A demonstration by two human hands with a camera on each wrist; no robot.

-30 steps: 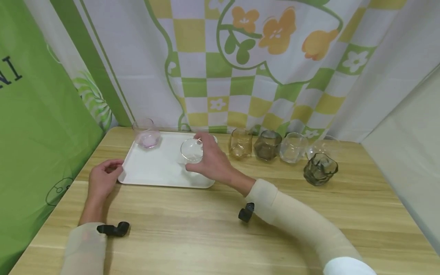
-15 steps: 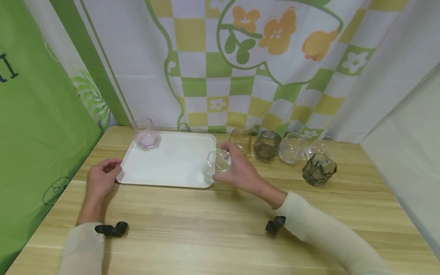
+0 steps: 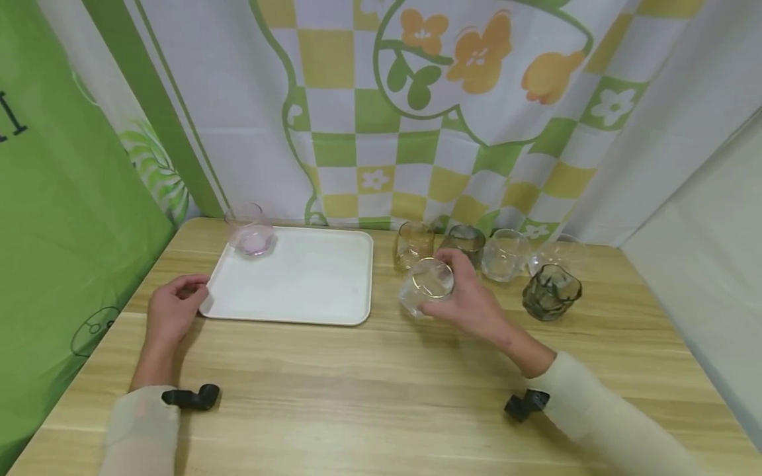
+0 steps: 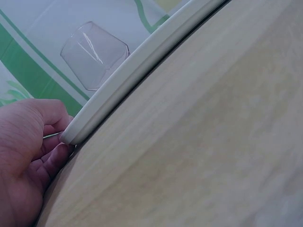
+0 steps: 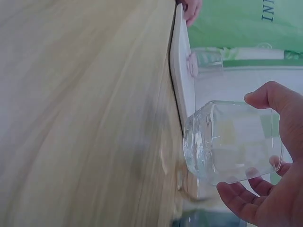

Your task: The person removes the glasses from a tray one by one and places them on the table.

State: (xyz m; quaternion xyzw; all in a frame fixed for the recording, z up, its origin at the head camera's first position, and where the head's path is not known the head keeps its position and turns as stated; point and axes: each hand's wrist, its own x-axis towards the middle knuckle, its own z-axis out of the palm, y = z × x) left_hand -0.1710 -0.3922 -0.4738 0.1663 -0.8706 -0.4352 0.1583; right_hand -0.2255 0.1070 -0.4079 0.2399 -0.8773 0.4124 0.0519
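My right hand (image 3: 476, 301) holds a clear drinking glass (image 5: 236, 142) between thumb and fingers, tilted and raised off the table, just right of the white tray (image 3: 297, 312). In the right wrist view the thumb lies on one side of this glass and the fingers on the other. At the tray's near left corner, my left hand (image 3: 174, 309) grips the edge with curled fingers, as the left wrist view shows (image 4: 45, 137). A pinkish glass (image 3: 253, 238) stands upright on the tray's far left corner.
Along the back right of the wooden table (image 3: 333, 396) stand an amber glass (image 3: 415, 244), a smoky brown glass (image 3: 467, 241), a clear glass (image 3: 505, 256) and another clear glass (image 3: 556, 254). A dark grey wavy glass (image 3: 551, 294) sits in front of them. A patterned curtain (image 3: 375, 119) hangs behind.
My right hand has lifted the clear glass from the tray and carried it rightward past the tray's right edge. The left hand stays at the tray's corner.
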